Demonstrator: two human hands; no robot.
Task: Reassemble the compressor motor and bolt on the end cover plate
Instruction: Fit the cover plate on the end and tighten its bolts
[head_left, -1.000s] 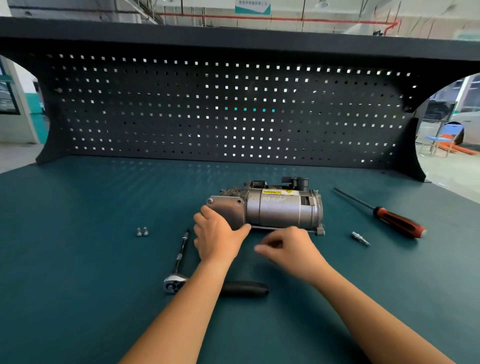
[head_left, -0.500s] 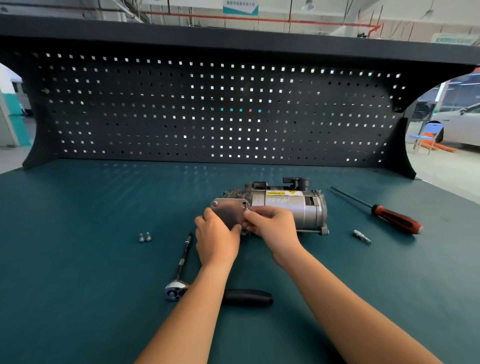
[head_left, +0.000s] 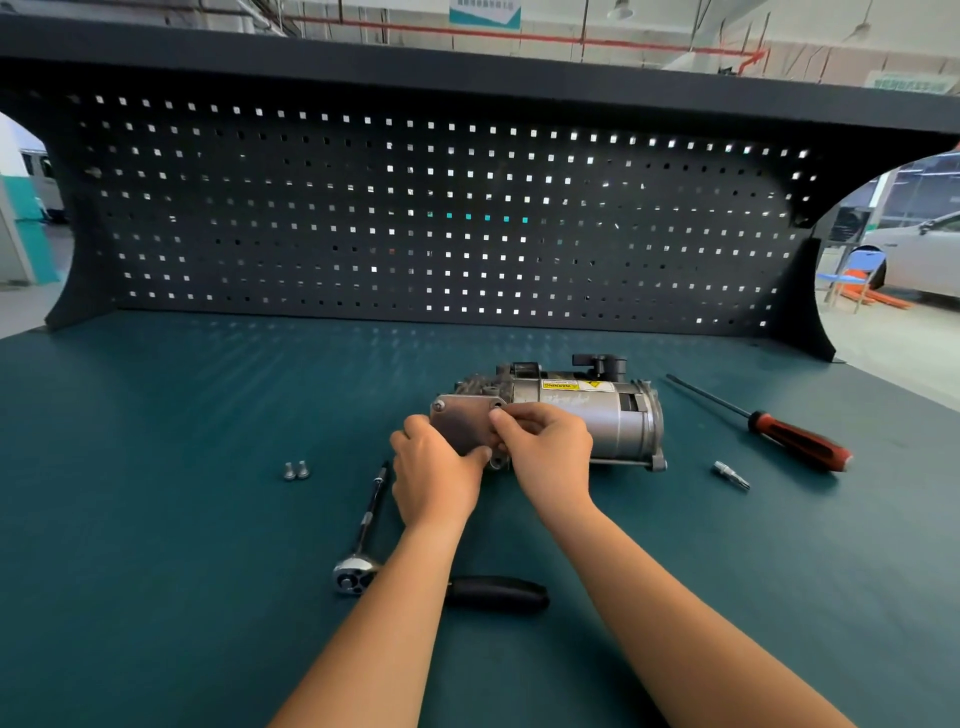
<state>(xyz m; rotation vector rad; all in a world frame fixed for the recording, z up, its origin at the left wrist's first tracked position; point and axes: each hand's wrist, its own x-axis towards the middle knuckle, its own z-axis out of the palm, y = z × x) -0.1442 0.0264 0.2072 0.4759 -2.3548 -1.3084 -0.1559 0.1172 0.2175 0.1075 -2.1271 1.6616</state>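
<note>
1. Two hands on the job: your left hand (head_left: 436, 478) grips the near-left edge of the end cover plate (head_left: 460, 423), fingers curled round it, thumb along the bottom.
2. Your right hand (head_left: 545, 447) pinches at the plate's right edge, index tip by the upper-right hole. Whether a bolt sits between those fingers, I cannot tell.
3. That plate is up against the left end of the compressor motor (head_left: 597, 415), which lies on its side mid-bench (head_left: 156, 519).
4. Step in hand, I'd say: seating the plate and lining up its holes. One fastener head seems to show at the upper-left corner.
5. Next call: keep the plate square with your left and start the bolts by finger. Two loose bolts (head_left: 296, 470) wait well to your left, and the ratchet (head_left: 363, 540) lies just beside your left wrist for tightening.
</note>
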